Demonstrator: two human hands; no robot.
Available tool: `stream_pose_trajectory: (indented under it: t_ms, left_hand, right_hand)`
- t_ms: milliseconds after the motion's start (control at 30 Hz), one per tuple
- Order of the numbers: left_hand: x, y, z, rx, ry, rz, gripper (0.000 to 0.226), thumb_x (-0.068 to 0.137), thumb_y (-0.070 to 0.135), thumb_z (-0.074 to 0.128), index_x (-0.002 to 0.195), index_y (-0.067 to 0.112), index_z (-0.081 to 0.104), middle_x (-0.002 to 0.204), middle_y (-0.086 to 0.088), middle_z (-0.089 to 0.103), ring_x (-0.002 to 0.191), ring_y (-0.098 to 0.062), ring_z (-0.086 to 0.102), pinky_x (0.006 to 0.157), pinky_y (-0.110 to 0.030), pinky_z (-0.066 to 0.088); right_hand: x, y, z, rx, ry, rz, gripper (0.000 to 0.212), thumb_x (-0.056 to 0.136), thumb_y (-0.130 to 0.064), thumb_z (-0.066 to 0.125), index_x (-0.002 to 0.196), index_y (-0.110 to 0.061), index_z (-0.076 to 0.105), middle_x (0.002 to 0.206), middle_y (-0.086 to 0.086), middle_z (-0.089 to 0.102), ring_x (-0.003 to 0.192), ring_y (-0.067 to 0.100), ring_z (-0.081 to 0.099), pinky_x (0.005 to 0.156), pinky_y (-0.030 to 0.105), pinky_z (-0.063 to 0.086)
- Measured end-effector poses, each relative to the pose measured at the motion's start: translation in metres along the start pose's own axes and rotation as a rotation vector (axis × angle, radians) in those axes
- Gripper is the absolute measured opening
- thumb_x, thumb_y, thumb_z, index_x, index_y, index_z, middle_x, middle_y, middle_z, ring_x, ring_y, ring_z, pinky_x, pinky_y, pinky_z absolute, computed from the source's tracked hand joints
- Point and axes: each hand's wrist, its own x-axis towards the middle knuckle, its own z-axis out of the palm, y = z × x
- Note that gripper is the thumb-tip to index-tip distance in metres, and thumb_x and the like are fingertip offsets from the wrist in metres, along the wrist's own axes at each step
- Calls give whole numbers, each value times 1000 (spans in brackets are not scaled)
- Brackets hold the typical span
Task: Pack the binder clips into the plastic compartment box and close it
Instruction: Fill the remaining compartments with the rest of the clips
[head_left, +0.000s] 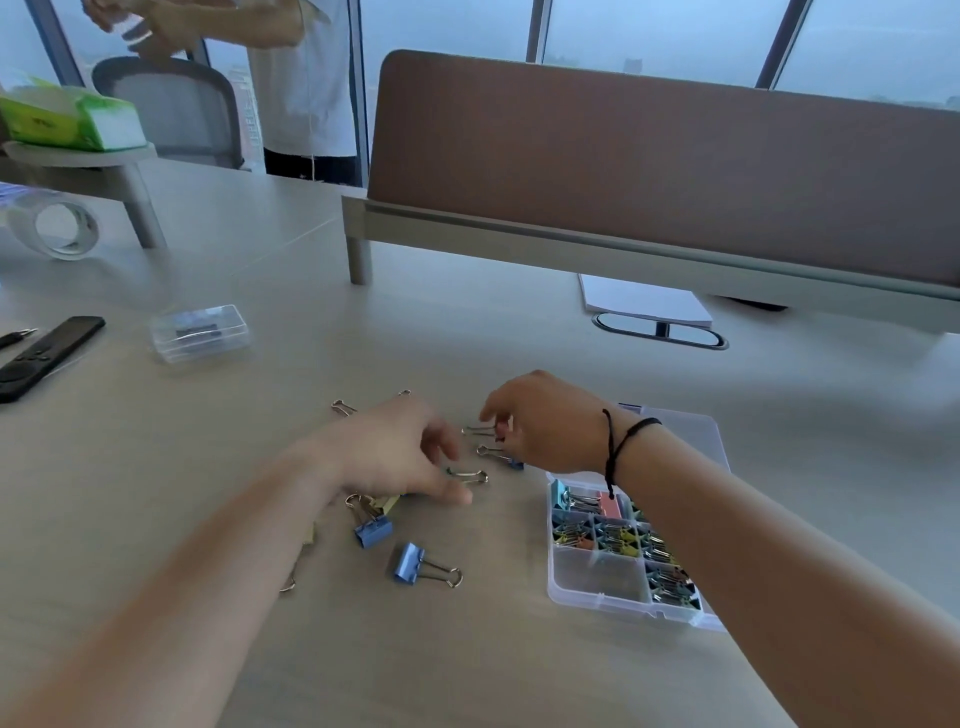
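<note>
Several binder clips lie loose on the table. Two blue clips (373, 531) (410, 564) sit in front of my left hand (400, 452), which hovers over the pile with loosely curled fingers beside a clip's wire handle (470, 475). My right hand (540, 423) pinches a small red clip (500, 431), and another blue clip (514, 462) lies under it. The clear plastic compartment box (597, 582) stands open to the right, with small coloured clips in most cells. My right forearm partly hides it, and its lid (691, 431) lies behind.
A small clear plastic case (200, 332) lies at the left, with a black remote (47, 356) and a tape roll (57, 226) further left. A brown desk divider (649, 171) stands behind. A person stands at the back left by a chair (171, 109).
</note>
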Motion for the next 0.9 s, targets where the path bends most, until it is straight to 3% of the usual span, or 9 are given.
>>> stream_pose_trajectory:
  t_ms: [100, 200, 333, 433, 533, 733, 800, 900]
  left_hand:
    - [0, -1, 3, 121, 55, 26, 31, 68, 40, 88, 92, 27, 73, 88, 12, 68, 83, -2, 64, 71, -20, 50]
    - [1, -2, 1, 144, 78, 39, 25, 72, 39, 85, 90, 26, 74, 85, 13, 67, 81, -1, 63, 69, -19, 49]
    - [0, 0, -2, 115, 144, 25, 21, 74, 37, 82, 87, 24, 73, 82, 12, 67, 78, -2, 63, 69, -23, 51]
    - [0, 2, -3, 121, 187, 27, 23, 75, 36, 80, 92, 22, 73, 83, 12, 66, 80, -5, 63, 71, -24, 51]
    - [1, 2, -3, 30, 230, 28, 19, 78, 32, 79, 93, 23, 74, 84, 11, 69, 80, -8, 66, 71, -25, 54]
    - [-2, 7, -2, -207, 435, 141, 19, 85, 39, 75, 101, 29, 72, 90, 13, 70, 71, -2, 63, 67, -19, 47]
    - [-4, 14, 1, -295, 436, 196, 18, 86, 33, 74, 104, 29, 73, 78, 13, 70, 59, -10, 60, 62, -17, 46]
    - [-6, 27, 16, -292, 338, 273, 14, 88, 33, 72, 102, 35, 73, 54, 6, 57, 47, -8, 41, 53, -21, 39]
  right_hand:
    - [-3, 1, -7, 76, 69, 19, 33, 86, -15, 59, 118, -22, 66, 100, -5, 71, 91, 12, 62, 83, 29, 52]
    - [-10, 1, -11, 84, 21, 10, 28, 85, -17, 60, 111, -26, 68, 94, -7, 70, 85, 10, 62, 77, 25, 52]
    - [-15, -5, -5, 15, -65, -48, 22, 84, -17, 59, 101, -21, 71, 97, -6, 70, 89, 13, 61, 80, 26, 50]
    - [-13, -5, -2, 4, -56, -76, 19, 85, -15, 60, 98, -16, 73, 96, -4, 71, 88, 15, 59, 84, 31, 52]
    - [-12, -5, -2, 25, -46, -87, 18, 87, -14, 62, 99, -18, 74, 96, -5, 70, 82, 10, 51, 83, 27, 50]
    - [-40, 10, -22, 333, 254, 11, 10, 80, -17, 76, 90, -21, 76, 82, -10, 72, 76, 4, 67, 75, 17, 53]
    - [-66, 25, -25, 490, 336, 78, 12, 79, -15, 79, 89, -20, 75, 81, -8, 74, 77, 4, 69, 78, 18, 56]
    - [-112, 56, -21, 672, 409, 206, 18, 75, -12, 82, 91, -18, 75, 82, -5, 76, 76, 8, 72, 81, 25, 59]
